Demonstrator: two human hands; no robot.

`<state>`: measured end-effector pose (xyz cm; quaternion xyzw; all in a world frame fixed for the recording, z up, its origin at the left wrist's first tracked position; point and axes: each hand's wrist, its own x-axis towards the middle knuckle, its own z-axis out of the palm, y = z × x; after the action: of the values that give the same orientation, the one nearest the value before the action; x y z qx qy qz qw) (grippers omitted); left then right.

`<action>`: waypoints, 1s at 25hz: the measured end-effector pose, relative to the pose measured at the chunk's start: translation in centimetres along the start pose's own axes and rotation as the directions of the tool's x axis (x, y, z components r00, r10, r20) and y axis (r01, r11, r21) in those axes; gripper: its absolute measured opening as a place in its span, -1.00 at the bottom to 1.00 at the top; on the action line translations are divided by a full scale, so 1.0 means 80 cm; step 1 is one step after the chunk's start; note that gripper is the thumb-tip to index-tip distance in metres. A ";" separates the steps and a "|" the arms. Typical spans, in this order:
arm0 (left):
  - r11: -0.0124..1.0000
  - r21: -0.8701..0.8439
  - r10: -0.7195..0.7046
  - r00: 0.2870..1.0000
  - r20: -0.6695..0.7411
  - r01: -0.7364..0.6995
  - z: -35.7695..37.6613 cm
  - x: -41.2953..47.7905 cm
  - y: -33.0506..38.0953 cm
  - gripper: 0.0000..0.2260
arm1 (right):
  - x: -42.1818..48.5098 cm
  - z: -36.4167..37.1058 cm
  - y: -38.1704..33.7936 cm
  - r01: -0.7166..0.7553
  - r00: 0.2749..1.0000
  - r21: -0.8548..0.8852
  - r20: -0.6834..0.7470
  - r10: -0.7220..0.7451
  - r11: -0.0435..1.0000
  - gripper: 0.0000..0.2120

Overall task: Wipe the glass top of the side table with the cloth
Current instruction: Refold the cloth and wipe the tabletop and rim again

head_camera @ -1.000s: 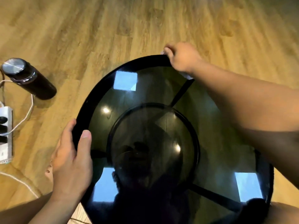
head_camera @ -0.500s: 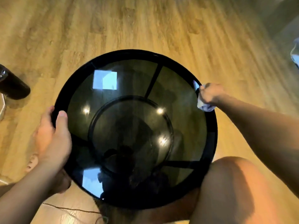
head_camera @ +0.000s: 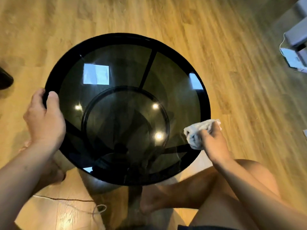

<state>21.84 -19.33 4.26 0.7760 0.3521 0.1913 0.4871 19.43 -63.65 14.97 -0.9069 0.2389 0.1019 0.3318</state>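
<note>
The round side table (head_camera: pixel 103 40) has a black rim and a dark smoked glass top (head_camera: pixel 174 90) with light reflections on it. My left hand (head_camera: pixel 44 120) grips the rim at its left edge, thumb on top. My right hand (head_camera: pixel 214 141) holds a bunched white cloth (head_camera: pixel 196 131) pressed on the glass at the table's right near edge, close to the rim.
Wooden floor lies all around. A dark bottle (head_camera: pixel 5 78) shows at the left edge. White items (head_camera: pixel 295 47) sit at the far right. A thin cable (head_camera: pixel 69 200) runs on the floor near my legs (head_camera: pixel 232 188), which are under the near side of the table.
My right hand has carried the cloth along the rim from the far edge, round the right side, to the near right. My left hand keeps its grip on the left rim.
</note>
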 end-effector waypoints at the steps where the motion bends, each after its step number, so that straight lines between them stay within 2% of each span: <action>1: 1.000 -0.026 0.007 1.000 0.006 -0.007 0.000 0.000 -0.004 -0.52 | -0.002 0.003 0.008 0.036 0.999 -0.025 -0.032 -0.036 0.999 -0.46; 3: 0.998 -0.061 0.000 1.000 0.008 0.001 -0.001 0.005 -0.016 -0.49 | 0.019 0.006 0.009 0.064 0.987 -0.090 -0.141 -0.077 0.994 -0.43; 6: 0.990 -0.141 -0.025 1.000 0.015 0.026 0.000 0.011 -0.031 -0.47 | 0.096 0.002 -0.032 0.147 0.933 -0.168 -0.303 -0.193 0.975 -0.64; 9: 0.974 -0.209 -0.072 0.992 0.100 0.092 -0.001 0.024 -0.049 -0.44 | 0.209 0.001 -0.110 0.275 0.922 -0.312 -0.184 -0.341 0.909 -0.67; 11: 0.978 -0.154 -0.114 0.980 0.165 0.140 -0.005 0.027 -0.054 -0.34 | 0.269 0.010 -0.163 0.360 0.917 -0.362 -0.034 -0.398 0.860 -0.64; 13: 0.977 -0.148 -0.123 0.976 0.181 0.151 -0.007 0.028 -0.055 -0.30 | 0.302 0.022 -0.198 0.397 0.909 -0.380 0.033 -0.416 0.836 -0.66; 15: 0.971 -0.183 -0.124 0.980 0.155 0.152 -0.006 0.024 -0.042 -0.31 | 0.309 0.026 -0.199 0.360 0.930 -0.331 0.052 -0.365 0.872 -0.68; 18: 0.976 -0.207 -0.052 0.997 0.057 0.063 -0.006 0.010 -0.019 -0.32 | 0.281 0.016 -0.170 0.217 0.969 -0.383 -0.029 -0.246 0.898 -0.62; 21: 0.977 -0.211 -0.025 0.999 0.022 0.029 -0.007 0.002 0.001 -0.32 | 0.226 -0.002 -0.130 0.042 0.984 -0.488 -0.129 -0.119 0.872 -0.36; 25: 0.993 -0.115 0.002 0.999 0.034 0.001 -0.006 0.004 0.015 -0.44 | 0.120 -0.016 -0.060 -0.107 0.992 -0.438 -0.110 0.065 0.893 -0.08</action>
<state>22.17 -19.15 5.51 0.7499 0.3320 0.1982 0.5368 30.19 -64.80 15.30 -0.9508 0.2643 0.1261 0.1008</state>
